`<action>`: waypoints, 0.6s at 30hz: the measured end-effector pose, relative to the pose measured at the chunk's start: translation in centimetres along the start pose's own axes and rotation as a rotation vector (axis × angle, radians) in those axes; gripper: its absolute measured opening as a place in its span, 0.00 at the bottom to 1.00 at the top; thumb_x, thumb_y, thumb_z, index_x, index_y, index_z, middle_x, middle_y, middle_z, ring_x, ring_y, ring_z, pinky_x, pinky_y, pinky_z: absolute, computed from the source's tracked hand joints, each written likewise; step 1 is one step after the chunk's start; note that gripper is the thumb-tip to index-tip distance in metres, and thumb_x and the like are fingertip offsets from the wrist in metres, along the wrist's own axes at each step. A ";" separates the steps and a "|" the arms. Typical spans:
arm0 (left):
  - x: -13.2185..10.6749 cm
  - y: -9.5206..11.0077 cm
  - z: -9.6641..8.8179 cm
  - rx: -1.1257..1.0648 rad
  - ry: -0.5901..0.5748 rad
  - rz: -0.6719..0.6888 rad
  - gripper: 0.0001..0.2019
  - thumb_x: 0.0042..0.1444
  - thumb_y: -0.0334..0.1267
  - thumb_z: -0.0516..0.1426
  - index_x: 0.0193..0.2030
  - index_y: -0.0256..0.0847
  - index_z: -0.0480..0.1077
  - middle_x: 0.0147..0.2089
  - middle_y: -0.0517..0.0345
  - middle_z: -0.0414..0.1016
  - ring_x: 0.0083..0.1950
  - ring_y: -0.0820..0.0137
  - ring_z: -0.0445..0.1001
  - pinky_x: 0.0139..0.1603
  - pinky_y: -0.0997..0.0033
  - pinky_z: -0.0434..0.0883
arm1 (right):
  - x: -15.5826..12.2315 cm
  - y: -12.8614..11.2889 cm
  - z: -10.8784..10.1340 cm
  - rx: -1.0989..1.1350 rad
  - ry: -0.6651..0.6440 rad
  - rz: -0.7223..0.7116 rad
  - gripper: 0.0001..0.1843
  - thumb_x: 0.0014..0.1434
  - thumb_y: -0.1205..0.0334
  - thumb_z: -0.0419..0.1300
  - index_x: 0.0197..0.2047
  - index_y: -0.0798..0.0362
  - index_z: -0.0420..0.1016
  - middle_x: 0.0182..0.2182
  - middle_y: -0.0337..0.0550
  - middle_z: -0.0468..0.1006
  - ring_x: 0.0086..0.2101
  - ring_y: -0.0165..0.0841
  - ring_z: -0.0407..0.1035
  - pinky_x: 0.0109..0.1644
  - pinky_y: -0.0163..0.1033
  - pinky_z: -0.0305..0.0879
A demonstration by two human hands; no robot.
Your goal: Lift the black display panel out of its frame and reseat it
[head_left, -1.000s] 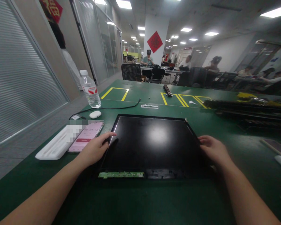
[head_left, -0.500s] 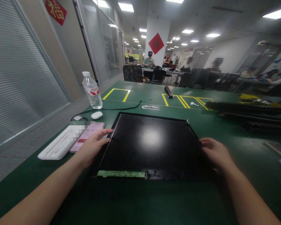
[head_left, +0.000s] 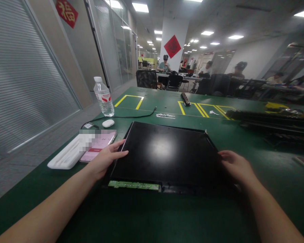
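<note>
A black LCD display panel with a bright reflection lies before me over the green table. Behind its far right edge shows a thin dark frame. Along the near edge runs a narrow green circuit board. My left hand is closed on the panel's left edge, thumb laid over the top face and the other fingers at the side. At the right edge, my right hand has its fingers bent around the dark border; its fingertips are partly hidden.
Left of the panel are a phone, a white power bank, a white earphone case, a black cable and a water bottle. Dark strips are piled on the right. A short black strip lies at the back.
My left thumb has come over onto the panel's face. The panel sits slightly askew in its frame, whose far edge shows more. The view has shifted slightly.
</note>
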State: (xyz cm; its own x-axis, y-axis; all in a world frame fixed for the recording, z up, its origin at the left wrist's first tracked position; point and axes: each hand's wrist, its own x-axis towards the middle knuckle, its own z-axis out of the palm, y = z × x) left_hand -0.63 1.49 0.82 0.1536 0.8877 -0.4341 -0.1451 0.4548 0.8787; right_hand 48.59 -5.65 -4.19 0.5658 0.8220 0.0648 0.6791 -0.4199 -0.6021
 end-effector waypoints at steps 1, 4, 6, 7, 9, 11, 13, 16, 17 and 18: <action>0.0 0.0 0.0 0.004 -0.012 -0.005 0.46 0.42 0.27 0.74 0.70 0.43 0.69 0.50 0.48 0.89 0.39 0.54 0.90 0.34 0.64 0.85 | 0.0 0.0 0.0 -0.007 0.005 -0.004 0.19 0.46 0.61 0.61 0.42 0.46 0.85 0.40 0.46 0.87 0.36 0.40 0.78 0.40 0.44 0.68; 0.0 -0.1 -0.1 0.031 -0.029 0.024 0.42 0.42 0.29 0.74 0.67 0.43 0.72 0.54 0.47 0.88 0.43 0.53 0.89 0.38 0.62 0.85 | -0.2 -0.2 0.0 -0.004 0.002 -0.004 0.18 0.46 0.61 0.61 0.41 0.46 0.85 0.39 0.45 0.87 0.35 0.40 0.78 0.40 0.44 0.68; -0.1 -0.1 -0.1 0.056 -0.029 0.065 0.40 0.42 0.31 0.74 0.65 0.43 0.74 0.56 0.47 0.87 0.47 0.53 0.89 0.42 0.61 0.85 | -0.3 -0.3 0.0 0.011 0.002 -0.003 0.18 0.46 0.60 0.62 0.41 0.46 0.85 0.39 0.45 0.86 0.35 0.40 0.78 0.40 0.44 0.69; -0.1 -0.1 -0.1 0.066 -0.026 0.081 0.39 0.42 0.31 0.74 0.64 0.43 0.75 0.56 0.47 0.87 0.48 0.53 0.88 0.44 0.61 0.85 | -0.3 -0.3 0.0 0.018 0.007 -0.006 0.18 0.46 0.61 0.62 0.41 0.46 0.85 0.38 0.44 0.86 0.35 0.40 0.78 0.41 0.44 0.69; -0.2 -0.1 0.0 0.071 -0.020 0.089 0.39 0.41 0.32 0.74 0.64 0.43 0.74 0.56 0.46 0.87 0.50 0.52 0.88 0.47 0.59 0.85 | -0.4 -0.4 0.0 0.025 0.019 -0.014 0.17 0.46 0.61 0.62 0.40 0.46 0.85 0.38 0.44 0.86 0.34 0.39 0.78 0.40 0.43 0.69; -0.3 0.0 0.1 0.062 -0.014 0.074 0.41 0.41 0.31 0.74 0.65 0.43 0.73 0.56 0.46 0.87 0.52 0.51 0.87 0.50 0.58 0.84 | -0.4 -0.4 0.1 0.027 0.024 -0.012 0.17 0.46 0.61 0.62 0.40 0.46 0.84 0.38 0.44 0.86 0.34 0.39 0.78 0.39 0.43 0.69; -0.3 0.2 0.1 0.053 -0.018 0.070 0.41 0.42 0.32 0.73 0.66 0.45 0.72 0.56 0.47 0.87 0.54 0.50 0.87 0.53 0.56 0.83 | -0.4 -0.4 0.1 0.036 0.012 -0.001 0.16 0.46 0.60 0.62 0.40 0.46 0.84 0.38 0.44 0.87 0.34 0.39 0.78 0.38 0.42 0.69; -0.4 0.3 0.0 0.082 -0.039 0.121 0.37 0.44 0.37 0.72 0.64 0.47 0.74 0.57 0.49 0.86 0.59 0.48 0.84 0.58 0.52 0.81 | -0.3 -0.3 0.2 0.053 -0.002 0.007 0.17 0.46 0.59 0.63 0.41 0.46 0.84 0.39 0.44 0.87 0.35 0.39 0.79 0.39 0.43 0.69; -0.4 0.3 -0.1 0.107 -0.045 0.142 0.35 0.44 0.38 0.71 0.63 0.48 0.75 0.58 0.49 0.86 0.60 0.47 0.83 0.59 0.51 0.81 | -0.3 -0.3 0.1 0.054 -0.005 0.006 0.17 0.47 0.59 0.63 0.41 0.46 0.84 0.39 0.44 0.87 0.35 0.40 0.79 0.39 0.43 0.69; -0.3 0.3 -0.3 0.136 -0.050 0.160 0.35 0.44 0.39 0.71 0.63 0.48 0.76 0.59 0.49 0.86 0.62 0.45 0.82 0.60 0.50 0.80 | -0.3 -0.3 0.1 0.050 -0.006 0.008 0.17 0.47 0.59 0.62 0.41 0.46 0.84 0.39 0.44 0.87 0.36 0.40 0.79 0.40 0.43 0.69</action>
State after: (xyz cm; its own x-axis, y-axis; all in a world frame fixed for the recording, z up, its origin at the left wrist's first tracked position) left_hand -0.98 1.35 1.22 0.1875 0.9417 -0.2792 -0.0388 0.2912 0.9559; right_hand 48.11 -5.74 -4.10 0.5682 0.8210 0.0557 0.6505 -0.4066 -0.6415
